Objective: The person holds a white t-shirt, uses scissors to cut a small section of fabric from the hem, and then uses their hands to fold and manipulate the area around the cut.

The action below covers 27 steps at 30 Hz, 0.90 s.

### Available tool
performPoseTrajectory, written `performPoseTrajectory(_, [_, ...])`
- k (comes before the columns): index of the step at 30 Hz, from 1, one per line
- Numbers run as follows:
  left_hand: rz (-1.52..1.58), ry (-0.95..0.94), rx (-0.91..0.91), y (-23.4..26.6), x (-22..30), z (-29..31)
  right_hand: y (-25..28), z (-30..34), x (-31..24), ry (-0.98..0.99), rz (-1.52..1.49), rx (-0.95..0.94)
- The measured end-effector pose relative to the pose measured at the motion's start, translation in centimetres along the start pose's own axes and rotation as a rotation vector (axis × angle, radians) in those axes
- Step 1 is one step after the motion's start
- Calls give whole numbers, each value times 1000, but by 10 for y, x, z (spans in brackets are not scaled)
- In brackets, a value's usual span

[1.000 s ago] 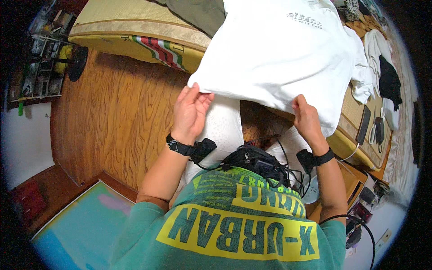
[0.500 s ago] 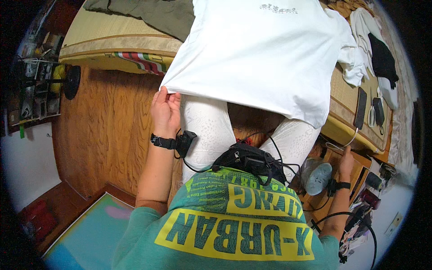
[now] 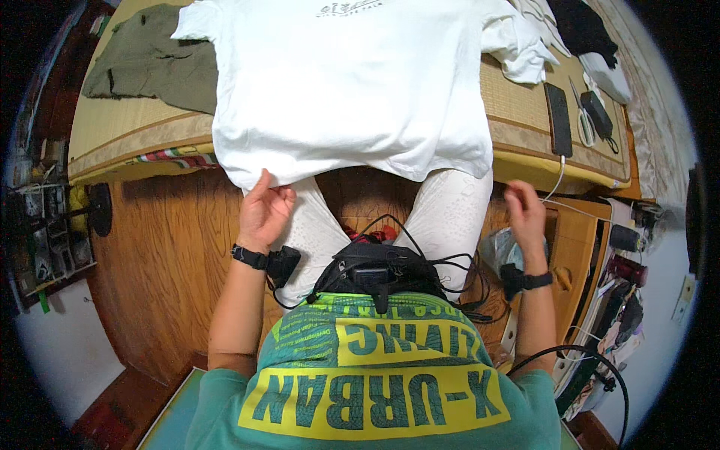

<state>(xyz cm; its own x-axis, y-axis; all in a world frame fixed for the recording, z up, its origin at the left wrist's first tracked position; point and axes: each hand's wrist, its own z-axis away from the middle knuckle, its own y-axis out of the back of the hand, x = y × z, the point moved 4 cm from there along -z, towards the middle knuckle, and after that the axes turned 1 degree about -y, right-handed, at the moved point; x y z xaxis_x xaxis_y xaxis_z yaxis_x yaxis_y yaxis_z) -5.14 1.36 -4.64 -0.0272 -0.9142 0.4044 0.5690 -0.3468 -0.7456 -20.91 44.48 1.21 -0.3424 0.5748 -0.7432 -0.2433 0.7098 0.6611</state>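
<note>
Since I only see through the head camera, I start with the biggest thing: one bed with a woven mat, running across the far side. Over its near edge lies the one white T-shirt, printed side up, its hem hanging toward the wearer's knees. As I judge it, most of the smoothing is done: the body lies broad and nearly flat, and the sleeve on the left sticks out. What looks undone is the bunched sleeve on the right and the wavy, overhanging hem; I see no fold made.

To the left I count one olive garment, rumpled, partly beneath the shirt; at the far right, one black garment.

Two hands come next. My wearer's left hand is at the hem's left corner, fingers half curled; I can't tell whether it pinches the cloth. The right hand is off the shirt, loosely curled, with nothing visible in it.

Smallest, on the right of the mat: one black slab-shaped device, one pair of scissors, and one black adapter just beside them.
</note>
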Motion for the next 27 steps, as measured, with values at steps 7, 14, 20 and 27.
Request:
performPoseTrajectory(7, [-235,371,-90,-22,-66,-35,-105,-16,-34,-403,-423,-573])
performPoseTrajectory(14, [-254,554,-271,-60,-119,-45,-80,-4,-84,-106,-322,-437])
performPoseTrajectory(20, [-499,414,-170,-92,-114,-26,-68,-17,-108,71,-756,-215])
performPoseTrajectory(27, [-558,53,-28,-82,-73,-30,-21,-28,-46,-357,-1214,-36])
